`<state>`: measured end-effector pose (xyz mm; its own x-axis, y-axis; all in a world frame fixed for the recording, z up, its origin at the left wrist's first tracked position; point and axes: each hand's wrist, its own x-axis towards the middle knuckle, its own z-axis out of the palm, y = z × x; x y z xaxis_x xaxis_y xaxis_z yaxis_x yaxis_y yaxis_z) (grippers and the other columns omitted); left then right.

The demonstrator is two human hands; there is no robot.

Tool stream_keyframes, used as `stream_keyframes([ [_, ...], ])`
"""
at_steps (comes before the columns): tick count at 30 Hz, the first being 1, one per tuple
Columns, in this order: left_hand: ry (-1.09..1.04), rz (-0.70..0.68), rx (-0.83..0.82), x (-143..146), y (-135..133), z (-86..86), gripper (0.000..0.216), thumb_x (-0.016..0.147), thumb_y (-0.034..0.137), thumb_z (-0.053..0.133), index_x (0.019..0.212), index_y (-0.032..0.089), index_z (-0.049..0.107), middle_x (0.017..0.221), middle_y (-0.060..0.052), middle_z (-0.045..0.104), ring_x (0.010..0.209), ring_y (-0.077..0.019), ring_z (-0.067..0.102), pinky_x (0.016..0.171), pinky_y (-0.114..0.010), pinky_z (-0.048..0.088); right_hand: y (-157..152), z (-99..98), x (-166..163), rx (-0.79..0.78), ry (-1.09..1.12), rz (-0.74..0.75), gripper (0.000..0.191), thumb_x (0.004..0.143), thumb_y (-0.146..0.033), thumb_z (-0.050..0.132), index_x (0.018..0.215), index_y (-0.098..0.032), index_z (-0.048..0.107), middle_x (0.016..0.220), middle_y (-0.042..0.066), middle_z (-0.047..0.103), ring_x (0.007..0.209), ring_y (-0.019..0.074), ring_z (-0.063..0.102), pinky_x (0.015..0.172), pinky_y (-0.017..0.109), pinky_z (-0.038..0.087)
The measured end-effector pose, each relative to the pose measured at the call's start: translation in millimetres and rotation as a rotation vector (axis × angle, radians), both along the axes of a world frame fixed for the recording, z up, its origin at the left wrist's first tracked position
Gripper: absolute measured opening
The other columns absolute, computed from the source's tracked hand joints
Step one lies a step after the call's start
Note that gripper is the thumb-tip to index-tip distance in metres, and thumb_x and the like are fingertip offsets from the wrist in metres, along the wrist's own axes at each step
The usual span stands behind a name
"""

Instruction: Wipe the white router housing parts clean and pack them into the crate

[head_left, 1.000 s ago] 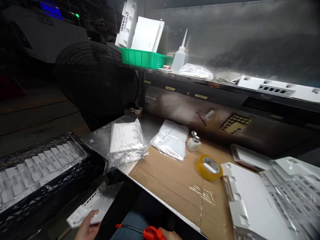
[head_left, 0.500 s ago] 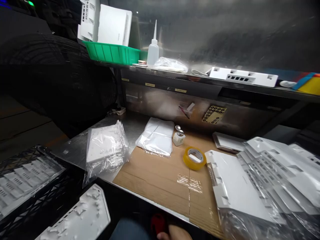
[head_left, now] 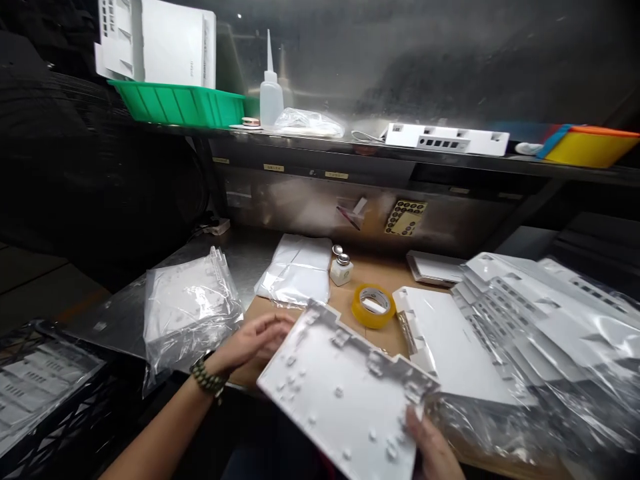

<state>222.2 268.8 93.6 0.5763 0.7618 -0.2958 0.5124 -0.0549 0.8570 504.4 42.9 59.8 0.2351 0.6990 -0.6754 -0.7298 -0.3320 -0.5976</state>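
Note:
A white plastic housing panel (head_left: 345, 393) is tilted in front of me, its inner side with small posts and a notched rim facing up. My right hand (head_left: 433, 447) grips its right edge, thumb on top and the fingers hidden behind. My left hand (head_left: 257, 343) is at the panel's upper left edge with its fingers stretched out. Whether those fingertips touch the panel I cannot tell. Beyond the panel lie a stack of clear plastic bags with white contents (head_left: 295, 267) and a roll of yellow tape (head_left: 373, 307).
Bagged white panels (head_left: 185, 300) lie at the left, and more overlap (head_left: 550, 333) at the right. A small pump bottle (head_left: 341, 269) stands behind the tape. The shelf (head_left: 370, 150) carries a green basket (head_left: 180, 105) and a squeeze bottle (head_left: 271, 100). A black crate (head_left: 65, 407) is at lower left.
The white panel has come up from the lower left to the middle front, now in my right hand. My left hand has come into view. The camera view has turned somewhat right.

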Motion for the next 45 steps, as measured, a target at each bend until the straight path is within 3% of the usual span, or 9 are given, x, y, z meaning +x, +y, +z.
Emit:
stream_keyframes([
  [3, 0.102, 0.099, 0.352, 24.0, 39.3, -26.0, 0.031, 0.096, 0.036, 0.051, 0.120, 0.019, 0.060, 0.126, -0.017, 0.066, 0.126, -0.0343, 0.057, 0.109, -0.057, 0.045, -6.1, 5.1, 29.7, -0.045, 0.039, -0.220, 0.079, 0.061, -0.051, 0.093, 0.127, -0.017, 0.067, 0.107, 0.014, 0.079, 0.106, 0.0358, 0.073, 0.096, 0.049, 0.058],
  [6, 0.195, 0.083, 0.569, 29.4, 64.2, -54.2, 0.030, 0.091, 0.020, 0.051, 0.118, 0.018, 0.064, 0.133, -0.020, 0.061, 0.137, -0.0393, 0.045, 0.116, -0.065, 0.030, -13.7, 8.9, 43.3, -0.055, -0.008, -0.317, 0.085, 0.070, -0.052, 0.088, 0.141, -0.018, 0.056, 0.115, 0.014, 0.077, 0.113, 0.0344, 0.072, 0.103, 0.048, 0.056],
  [10, 0.269, 0.035, 0.683, 28.0, 81.6, -71.0, 0.029, 0.097, 0.023, 0.048, 0.121, 0.018, 0.064, 0.114, -0.017, 0.069, 0.122, -0.0357, 0.057, 0.107, -0.056, 0.043, -17.5, 14.4, 45.1, -0.045, -0.093, -0.395, 0.083, 0.077, -0.054, 0.082, 0.146, -0.018, 0.052, 0.123, 0.013, 0.074, 0.122, 0.0326, 0.067, 0.107, 0.046, 0.054],
  [16, 0.302, 0.040, 0.622, 29.4, 95.5, -60.4, 0.025, 0.099, 0.025, 0.054, 0.122, 0.016, 0.059, 0.102, -0.007, 0.073, 0.104, -0.0252, 0.067, 0.094, -0.045, 0.051, -19.9, 10.9, 46.8, -0.040, -0.176, -0.366, 0.082, 0.077, -0.056, 0.081, 0.146, -0.019, 0.054, 0.128, 0.013, 0.072, 0.122, 0.0348, 0.067, 0.107, 0.049, 0.054],
  [23, 0.277, 0.029, 0.291, 30.9, 124.7, -57.4, 0.026, 0.094, 0.039, 0.069, 0.098, 0.014, 0.065, 0.081, 0.000, 0.069, 0.069, -0.0147, 0.066, 0.067, -0.032, 0.057, -21.2, -5.3, 48.9, -0.049, -0.253, -0.320, 0.082, 0.079, -0.059, 0.078, 0.143, -0.014, 0.056, 0.121, 0.017, 0.075, 0.117, 0.0373, 0.070, 0.104, 0.053, 0.055],
  [27, 0.249, 0.008, 0.222, 27.1, 138.6, -56.5, 0.023, 0.096, 0.036, 0.067, 0.097, 0.013, 0.067, 0.086, -0.002, 0.069, 0.074, -0.0151, 0.067, 0.070, -0.033, 0.059, -16.8, -8.6, 45.1, -0.065, -0.244, -0.297, 0.084, 0.074, -0.057, 0.083, 0.140, -0.013, 0.056, 0.119, 0.017, 0.075, 0.113, 0.0364, 0.071, 0.100, 0.050, 0.058],
  [32, 0.242, 0.024, 0.335, 31.3, 136.1, -55.8, 0.023, 0.096, 0.035, 0.066, 0.107, 0.015, 0.066, 0.102, -0.005, 0.070, 0.091, -0.0196, 0.068, 0.085, -0.041, 0.058, 7.2, -7.9, 24.0, -0.006, -0.242, -0.230, 0.085, 0.069, -0.056, 0.087, 0.136, -0.012, 0.057, 0.113, 0.017, 0.077, 0.104, 0.0348, 0.074, 0.091, 0.047, 0.061],
  [39, 0.296, 0.001, 0.416, 50.5, 126.8, -58.1, 0.022, 0.094, 0.033, 0.069, 0.107, 0.015, 0.066, 0.112, -0.007, 0.068, 0.093, -0.0197, 0.067, 0.085, -0.041, 0.059, 74.0, 16.6, -46.5, 0.106, -0.688, -0.041, 0.061, 0.078, -0.070, 0.071, 0.096, -0.012, 0.072, 0.095, 0.015, 0.078, 0.094, 0.0333, 0.073, 0.082, 0.039, 0.059],
  [45, 0.294, -0.031, 0.389, 51.6, 137.6, -58.1, 0.024, 0.095, 0.035, 0.068, 0.106, 0.014, 0.067, 0.105, -0.006, 0.069, 0.089, -0.0188, 0.067, 0.081, -0.039, 0.060, 98.3, 19.5, -73.3, 0.239, -0.773, 0.040, 0.064, 0.086, -0.070, 0.061, 0.117, -0.014, 0.067, 0.121, 0.019, 0.073, 0.120, 0.0352, 0.065, 0.102, 0.042, 0.050],
])
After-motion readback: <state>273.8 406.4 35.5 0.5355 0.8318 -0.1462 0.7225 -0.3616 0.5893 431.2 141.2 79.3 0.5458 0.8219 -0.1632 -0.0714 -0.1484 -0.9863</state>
